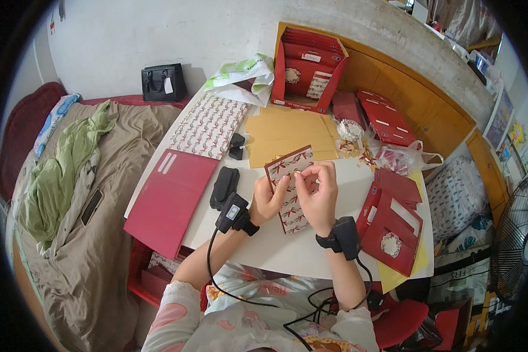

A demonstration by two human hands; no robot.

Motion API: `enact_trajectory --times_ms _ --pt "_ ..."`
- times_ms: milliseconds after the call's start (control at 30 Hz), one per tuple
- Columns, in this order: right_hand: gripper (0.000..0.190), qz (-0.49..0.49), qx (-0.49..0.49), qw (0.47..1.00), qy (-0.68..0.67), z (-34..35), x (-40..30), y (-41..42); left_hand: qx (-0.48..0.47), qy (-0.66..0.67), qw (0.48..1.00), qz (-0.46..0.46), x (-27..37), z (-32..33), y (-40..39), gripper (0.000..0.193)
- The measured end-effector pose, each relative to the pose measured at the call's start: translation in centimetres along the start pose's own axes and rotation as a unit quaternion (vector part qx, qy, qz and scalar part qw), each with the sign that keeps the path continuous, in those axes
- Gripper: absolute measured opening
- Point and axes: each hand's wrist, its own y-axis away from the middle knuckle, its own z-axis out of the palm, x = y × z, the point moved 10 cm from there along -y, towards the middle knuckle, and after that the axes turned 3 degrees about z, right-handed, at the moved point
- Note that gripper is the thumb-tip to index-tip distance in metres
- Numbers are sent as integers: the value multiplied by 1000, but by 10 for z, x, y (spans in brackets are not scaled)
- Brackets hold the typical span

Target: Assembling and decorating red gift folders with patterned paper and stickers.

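Note:
Over the front of the white table, my left hand (266,200) grips the left edge of a dark-red-bordered card (297,215). The card is tilted, and its white face is printed with leafy sprigs and red bows. My right hand (319,191) is at its upper part, thumb and fingertips pinched on a small gold-coloured piece (293,175). The fingers partly cover that piece, so its exact shape is unclear. My left thumb presses the card's face right beside it. Each wrist wears a black strapped device with a cable.
Gold cardboard sheets (286,132) lie beyond the card, with a red display box (310,66) behind. To the left are a red board (171,198), a patterned sheet (209,123) and a black case (224,187). Red folders (394,233) and a plastic bag (405,158) lie right.

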Motion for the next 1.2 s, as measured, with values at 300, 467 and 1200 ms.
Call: enact_trajectory --times_ms 300,467,1200 --pt "16 4 58 997 -54 -21 3 -1 23 45 997 -52 -20 -7 0 22" --pt "11 191 -104 944 -247 -3 46 11 62 191 973 -110 -26 -10 -7 25" --pt "14 164 -209 863 -431 39 -4 30 168 -28 981 92 15 -40 -3 15"
